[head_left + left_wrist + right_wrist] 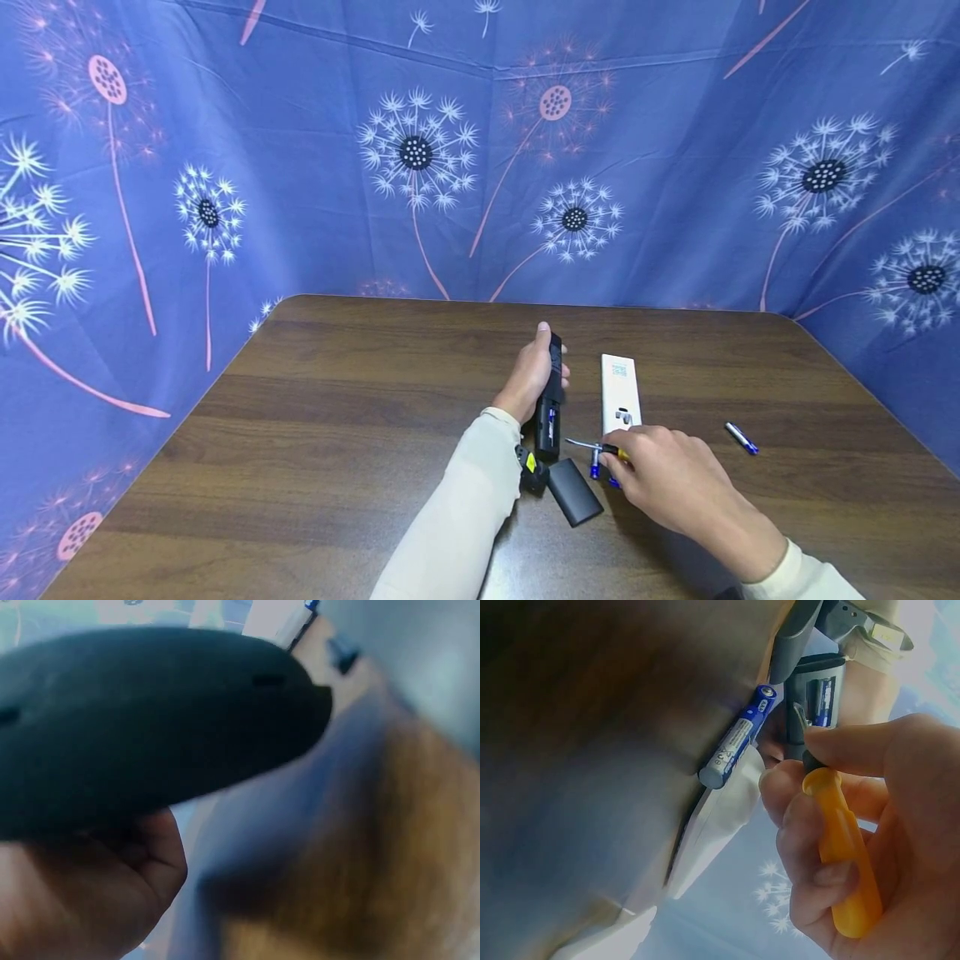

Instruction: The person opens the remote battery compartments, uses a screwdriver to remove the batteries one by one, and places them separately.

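Observation:
My left hand (532,375) grips a black remote control (548,446) whose battery compartment faces up, with a blue-and-white battery (551,423) inside. In the left wrist view, the underside of a dark body (157,727) fills much of the picture above the curled fingers. My right hand (671,475) holds a screwdriver (847,862) by its yellow handle, fingers wrapped round it and thumb near the collar. Its thin metal shaft (581,443) points left toward the remote's compartment. A loose battery (739,739) lies on the table beside the right hand, and a dark flat cover (575,492) lies below the remote.
A long white object (618,387) with a printed code lies beyond the right hand. Another battery (742,438) lies farther right on the brown wooden table (337,417). A blue curtain (300,125) with dandelion prints hangs behind the table.

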Demonstrator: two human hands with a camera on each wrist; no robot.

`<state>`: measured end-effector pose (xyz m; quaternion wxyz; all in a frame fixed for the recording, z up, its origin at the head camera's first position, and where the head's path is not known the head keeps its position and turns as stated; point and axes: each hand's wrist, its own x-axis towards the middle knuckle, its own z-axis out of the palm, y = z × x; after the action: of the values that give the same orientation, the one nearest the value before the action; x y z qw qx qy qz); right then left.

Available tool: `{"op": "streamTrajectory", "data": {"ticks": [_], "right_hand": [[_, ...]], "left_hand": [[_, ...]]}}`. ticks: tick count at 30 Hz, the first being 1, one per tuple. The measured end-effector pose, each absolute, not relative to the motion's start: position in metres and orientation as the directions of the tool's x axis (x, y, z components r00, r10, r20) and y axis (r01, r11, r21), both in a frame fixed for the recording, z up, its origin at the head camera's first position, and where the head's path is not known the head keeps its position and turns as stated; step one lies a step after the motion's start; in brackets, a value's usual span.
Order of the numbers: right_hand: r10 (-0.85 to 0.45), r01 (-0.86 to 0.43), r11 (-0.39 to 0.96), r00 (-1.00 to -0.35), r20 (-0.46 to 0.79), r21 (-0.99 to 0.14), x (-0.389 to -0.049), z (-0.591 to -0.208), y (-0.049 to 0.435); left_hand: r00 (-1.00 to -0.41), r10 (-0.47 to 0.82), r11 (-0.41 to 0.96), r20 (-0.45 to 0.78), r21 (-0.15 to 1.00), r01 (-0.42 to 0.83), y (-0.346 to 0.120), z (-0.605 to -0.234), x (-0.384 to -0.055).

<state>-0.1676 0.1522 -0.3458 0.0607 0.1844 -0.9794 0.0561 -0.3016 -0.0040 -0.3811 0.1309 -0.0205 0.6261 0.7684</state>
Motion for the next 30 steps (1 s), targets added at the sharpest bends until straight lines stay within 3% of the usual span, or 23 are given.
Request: {"op": "streamTrajectory", "data": {"ticks": [30], "right_hand": [[-0.319,-0.359,0.912,-0.925,0.209,-0.2,-0.18,-0.334,0.149]], "left_hand": [[-0.977,0.151,-0.339,-0.152,0.92,-0.195,-0.01,-0.382,-0.304]]}}
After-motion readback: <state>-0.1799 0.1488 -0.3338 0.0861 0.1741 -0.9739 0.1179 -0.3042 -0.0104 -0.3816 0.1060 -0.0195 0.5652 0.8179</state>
